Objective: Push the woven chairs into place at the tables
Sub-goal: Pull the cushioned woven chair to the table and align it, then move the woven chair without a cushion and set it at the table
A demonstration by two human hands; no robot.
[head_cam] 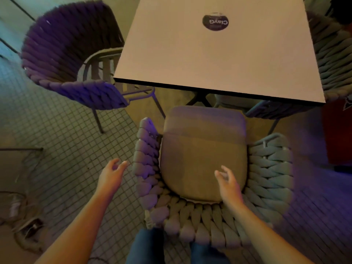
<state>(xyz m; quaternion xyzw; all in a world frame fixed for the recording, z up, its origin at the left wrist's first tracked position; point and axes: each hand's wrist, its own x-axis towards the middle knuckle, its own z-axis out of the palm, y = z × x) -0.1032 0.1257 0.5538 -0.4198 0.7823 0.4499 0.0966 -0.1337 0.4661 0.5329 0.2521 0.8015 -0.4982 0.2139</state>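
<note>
- Square pale table [219,54] is standing on small-tiled grey floor [62,149].
- Grey woven rope chair [266,178] is sitting just before it.
- Left hand [112,174] and right hand [229,185] are hovering, fingers spread, gripping nothing.

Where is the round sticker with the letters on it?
In the head view, the round dark sticker sits near the top of the picture on the pale square table, beyond the woven chair with the cushion.

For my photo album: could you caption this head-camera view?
Both open hands, left hand and right hand, reach toward a woven chair facing the table.
</note>
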